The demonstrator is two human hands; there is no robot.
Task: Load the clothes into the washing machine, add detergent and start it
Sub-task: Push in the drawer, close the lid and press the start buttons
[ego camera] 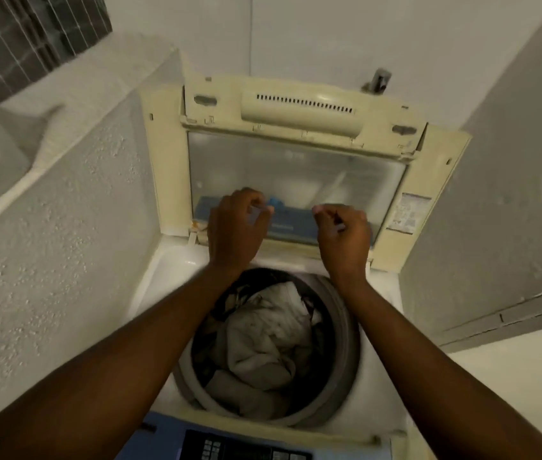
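The top-loading washing machine (170, 260) stands with its cream lid (299, 104) folded up against the back wall. Grey and whitish clothes (263, 340) lie heaped in the drum (345, 327). Both of my hands are raised over the back rim, in front of the lid's clear window (296, 167). My left hand (239, 227) has its fingers curled near a small blue part (275, 202) at the window's lower edge. My right hand (342, 237) is curled into a loose fist. Both are blurred, and I see nothing clearly held in either.
The dark control panel (246, 448) on a blue strip sits at the machine's near edge. A rough plastered half-wall (57, 227) closes in the left side. A grey door or panel (495, 210) stands on the right. A tap (377, 82) sticks out behind the lid.
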